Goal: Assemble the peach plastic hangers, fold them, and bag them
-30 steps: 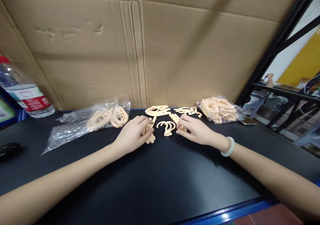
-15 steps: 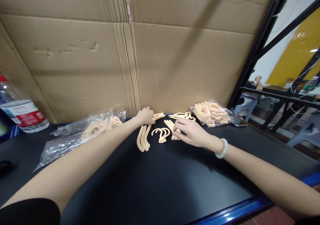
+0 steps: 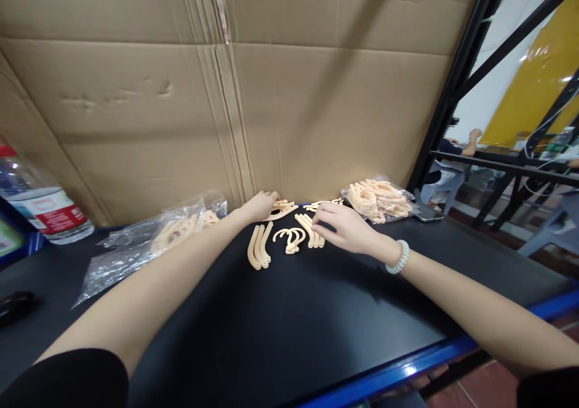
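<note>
A left hand [image 3: 261, 205] and a right hand [image 3: 341, 226] work around some cream-coloured, curvy hook pieces [image 3: 291, 239] on a flat black table [image 3: 280, 329].
The left hand is behind the hook pieces and a bit left, at a flat pile of cream-coloured pieces [image 3: 284, 209]; its fingertips are hard to see, so I can't tell if it grips one. The right hand is to the right of the hook pieces, its fingers loosely bent, thumb apart, holding nothing I can see. It is by a row of thin, cream-coloured bars [image 3: 309, 230], just right of the hook pieces. Left of the hook pieces lie three cream-coloured, bent bars [image 3: 259, 248]. Farther right of them sits a clear plastic bag full of cream-coloured pieces [image 3: 380, 200].
</note>
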Tool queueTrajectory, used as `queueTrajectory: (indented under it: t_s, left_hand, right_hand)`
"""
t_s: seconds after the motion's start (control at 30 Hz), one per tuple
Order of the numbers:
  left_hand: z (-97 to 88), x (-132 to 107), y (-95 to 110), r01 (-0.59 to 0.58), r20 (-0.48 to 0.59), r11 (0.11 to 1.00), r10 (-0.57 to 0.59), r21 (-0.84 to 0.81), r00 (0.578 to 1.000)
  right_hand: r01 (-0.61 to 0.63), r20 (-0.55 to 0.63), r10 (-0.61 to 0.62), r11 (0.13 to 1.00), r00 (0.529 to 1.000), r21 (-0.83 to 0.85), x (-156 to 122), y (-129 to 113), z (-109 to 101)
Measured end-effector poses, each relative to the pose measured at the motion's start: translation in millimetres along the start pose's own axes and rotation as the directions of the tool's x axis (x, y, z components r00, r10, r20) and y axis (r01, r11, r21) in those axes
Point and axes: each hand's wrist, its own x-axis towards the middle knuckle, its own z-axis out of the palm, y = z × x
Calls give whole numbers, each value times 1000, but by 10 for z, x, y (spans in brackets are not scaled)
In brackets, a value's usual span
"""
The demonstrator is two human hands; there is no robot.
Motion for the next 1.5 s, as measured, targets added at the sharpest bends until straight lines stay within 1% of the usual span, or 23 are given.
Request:
queueTrajectory:
  t_s: [0.13, 0.2, 0.23, 0.27, 0.3, 0.33, 0.37, 0.4, 0.43, 0.5, 0.57, 0.63, 0.73, 0.8, 0.9, 0.97, 1.03, 1.13, 1.2, 1.27, 1.33, 1.4, 1.5]
  left_hand:
    - [-151, -90, 42, -61, -111, 997, 65, 36, 992]
    - [-292, -200, 139, -60, -202, 997, 69, 50, 977]
    - [-367, -278, 214, -63, -246, 996, 75, 55, 966]
    - [-437, -373, 307, -74, -283, 996, 88, 59, 955]
    - [-497, -486, 415, -101, -305, 993, 116, 65, 945]
    - [-544, -612, 533, -130, -316, 989, 145, 71, 938]
    - [-574, -748, 656, -154, -323, 985, 170, 75, 931]
    - [-589, -890, 776, -186, -327, 979, 202, 81, 923]
    - [-591, -1030, 885, -232, -345, 967, 254, 104, 904]
    - [-565, -1286, 1051, -313, -339, 941, 337, 126, 878]
    - [-525, -1483, 1126, -336, -356, 940, 334, 58, 872]
    - [-485, -1611, 1124, -333, -353, 933, 270, -133, 896]
    - [-423, -1698, 1052, -183, -251, 836, 56, -518, 966]
    - [-374, -1713, 1003, -47, -134, 724, -62, -688, 989]
    - [-300, -1723, 959, 31, -18, 627, -71, -778, 997]
    - [-264, -1736, 950, 18, -29, 591, -70, -807, 997]
    - [-241, -1752, 950, 15, -54, 537, -113, -843, 992]
    - [-219, -1763, 953, 44, -49, 395, -222, -918, 974]
    - [-204, -1757, 953, 46, -51, 302, -304, -952, 951]
    - [-189, -1745, 952, 27, -78, 260, -384, -965, 920]
    - [-179, -1735, 953, 13, -102, 252, -438, -968, 893]
    - [-176, -1729, 955, 10, -112, 254, -459, -967, 881]
    - [-181, -1730, 958, 16, -105, 255, -456, -967, 884]
  right_hand:
    - [-52, -55, 54, 998, 997, 40, 12, 36, -4]
    - [-141, -103, 158, 979, 982, 150, 34, 16, -11]
    - [-210, -110, 244, 943, 963, 258, 48, -14, -17]
    - [-290, -77, 347, 869, 935, 400, 60, -60, -26]
    - [-372, 12, 439, 745, 898, 555, 70, -120, -36]
    - [-445, 144, 495, 570, 857, 691, 76, -192, -46]
    - [-513, 307, 488, 373, 817, 773, 76, -271, -54]
    - [-561, 442, 427, 204, 788, 802, 71, -353, -58]
    - [-586, 524, 353, 95, 776, 805, 62, -429, -58]
    - [-596, 574, 244, 17, 782, 803, 36, -549, -38]
    - [-575, 557, 197, 48, 807, 817, 12, -608, -4]
    - [-554, 523, 199, 149, 828, 819, 0, -619, 29]
    - [-522, 467, 235, 340, 852, 782, 0, -613, 55]
    - [-509, 449, 238, 394, 861, 765, -2, -624, 67]
    - [-505, 443, 242, 402, 863, 764, -12, -648, 91]
    - [-517, 450, 256, 408, 856, 752, -17, -642, 103]
    - [-538, 464, 272, 422, 843, 730, -17, -613, 107]
    - [-561, 490, 277, 481, 827, 674, -5, -552, 101]
    - [-547, 461, 298, 534, 836, 645, 3, -522, 101]
    - [-522, 397, 339, 558, 853, 645, 4, -511, 109]
    - [-511, 344, 384, 548, 857, 663, -1, -517, 125]
    - [-518, 326, 421, 505, 846, 690, -4, -532, 141]
    - [-497, 295, 474, 385, 830, 778, 9, -534, 146]
